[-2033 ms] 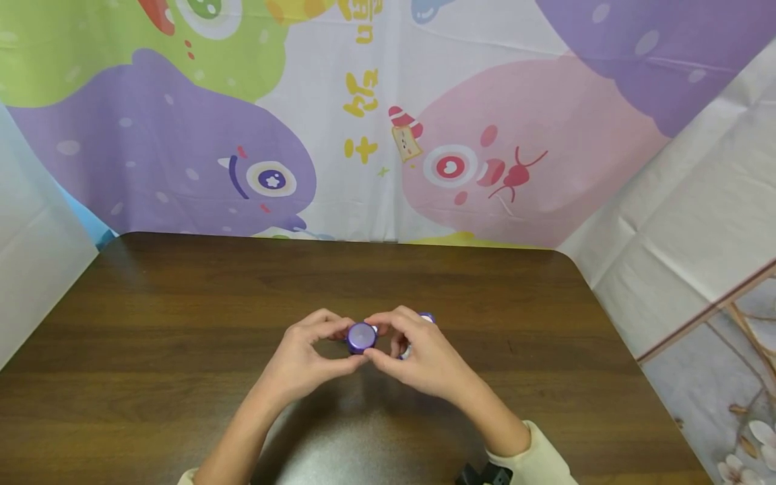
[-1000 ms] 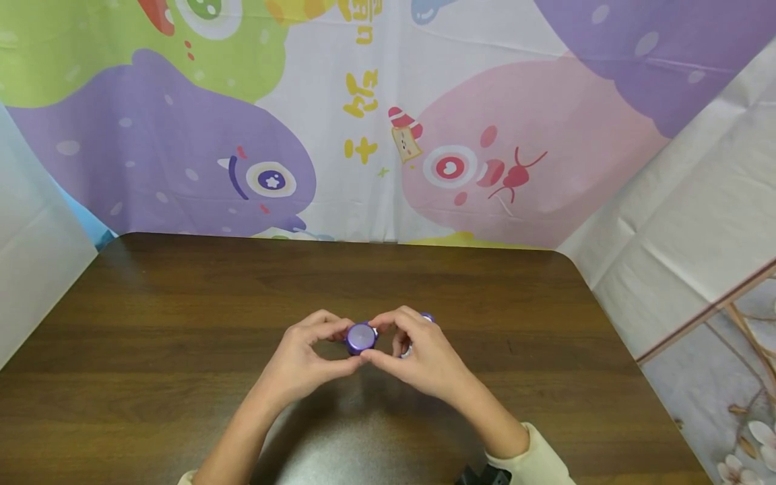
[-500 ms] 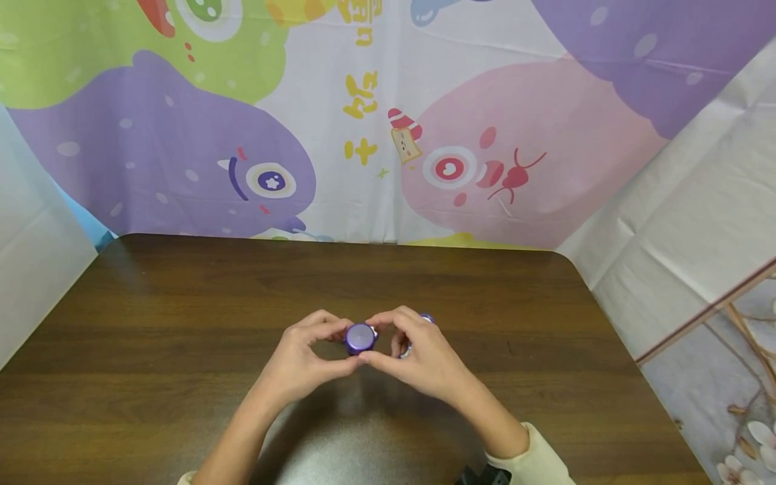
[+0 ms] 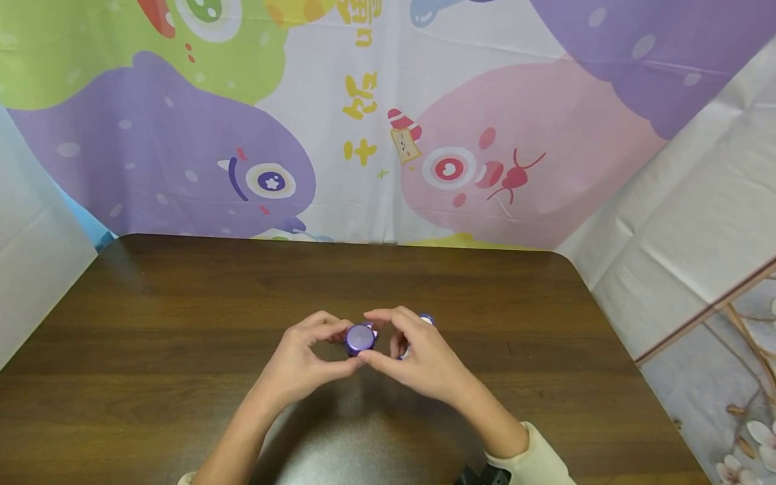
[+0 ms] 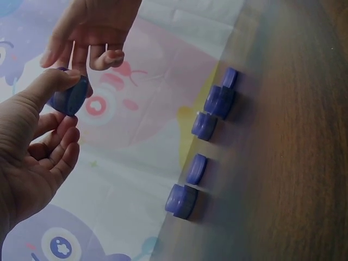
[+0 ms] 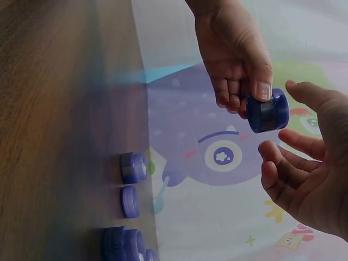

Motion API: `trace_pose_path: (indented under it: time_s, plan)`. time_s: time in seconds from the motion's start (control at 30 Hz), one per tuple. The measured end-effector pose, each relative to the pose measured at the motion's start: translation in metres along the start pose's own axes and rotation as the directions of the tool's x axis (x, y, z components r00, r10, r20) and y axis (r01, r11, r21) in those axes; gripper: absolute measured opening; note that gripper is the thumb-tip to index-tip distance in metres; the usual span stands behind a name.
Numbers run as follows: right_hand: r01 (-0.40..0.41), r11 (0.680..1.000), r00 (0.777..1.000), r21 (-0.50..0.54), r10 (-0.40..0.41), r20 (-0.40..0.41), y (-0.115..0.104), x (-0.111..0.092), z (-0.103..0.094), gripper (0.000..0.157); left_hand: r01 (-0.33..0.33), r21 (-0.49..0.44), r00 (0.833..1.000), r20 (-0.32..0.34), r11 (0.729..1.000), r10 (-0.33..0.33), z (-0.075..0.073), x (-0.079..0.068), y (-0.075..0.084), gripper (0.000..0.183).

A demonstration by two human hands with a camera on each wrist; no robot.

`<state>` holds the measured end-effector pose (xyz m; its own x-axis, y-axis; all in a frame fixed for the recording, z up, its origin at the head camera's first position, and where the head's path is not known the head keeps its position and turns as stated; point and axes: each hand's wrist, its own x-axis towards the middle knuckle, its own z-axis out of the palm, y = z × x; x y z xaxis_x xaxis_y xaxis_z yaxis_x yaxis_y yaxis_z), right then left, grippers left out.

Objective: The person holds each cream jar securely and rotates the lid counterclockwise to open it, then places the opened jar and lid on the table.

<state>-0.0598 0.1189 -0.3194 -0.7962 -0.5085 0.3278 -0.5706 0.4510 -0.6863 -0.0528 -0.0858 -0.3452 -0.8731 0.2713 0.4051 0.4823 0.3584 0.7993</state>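
Note:
A small round purple jar (image 4: pixel 360 339) is held between my left hand (image 4: pixel 300 350)'s thumb and fingers, its flat round top facing up. In the right wrist view the left thumb lies along the side of the jar (image 6: pixel 266 111). My right hand (image 4: pixel 418 350) is spread around the jar's right side. Its thumb tip is right at the near edge, and its index finger sits apart from the far edge. The right wrist view shows the right hand (image 6: pixel 321 157) with thumb and fingers parted, the jar between them.
On the brown wooden table (image 4: pixel 182 377) stand several more purple jars (image 5: pixel 181 201) and flat purple lids (image 5: pixel 197 169) in a loose row, mostly hidden behind the hands in the head view. A printed cartoon cloth (image 4: pixel 364 202) hangs beyond the table's far edge.
The right index finger has lifted off the jar's far edge, so the right hand's grip has loosened. The left hand still holds the jar in nearly the same place.

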Motion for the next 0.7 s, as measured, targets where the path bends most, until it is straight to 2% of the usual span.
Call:
trace_pose_path:
  time_s: [0.17,0.3,0.43,0.57,0.7]
  plan:
    - [0.015,1.000,0.999,-0.002,-0.015,-0.032,0.0018,0.0005,0.0014,0.038,0.006,-0.007,1.000,0.011,1.000,-0.006,0.0000,0.0001,0.0009,0.032]
    - [0.023,1.000,1.000,-0.008,-0.023,0.005,0.0023,0.0002,0.0008,0.036,-0.003,-0.001,1.000,0.014,1.000,0.003,0.0009,0.0007,0.0007,0.032]
    - [0.010,1.000,0.999,-0.006,-0.010,0.042,0.0010,-0.0002,-0.0006,0.041,-0.011,0.006,1.000,0.012,1.000,0.011,0.0012,0.0011,0.0002,0.033]
    - [-0.018,1.000,1.000,0.010,0.018,0.014,-0.0004,0.0001,-0.0002,0.045,0.010,-0.009,1.000,0.021,1.000,-0.010,0.0007,0.0008,0.0004,0.032]
    - [-0.024,1.000,1.000,0.018,0.024,-0.019,-0.0006,0.0006,0.0011,0.039,0.035,-0.018,0.999,0.039,0.999,-0.034,0.0007,0.0002,0.0014,0.031]
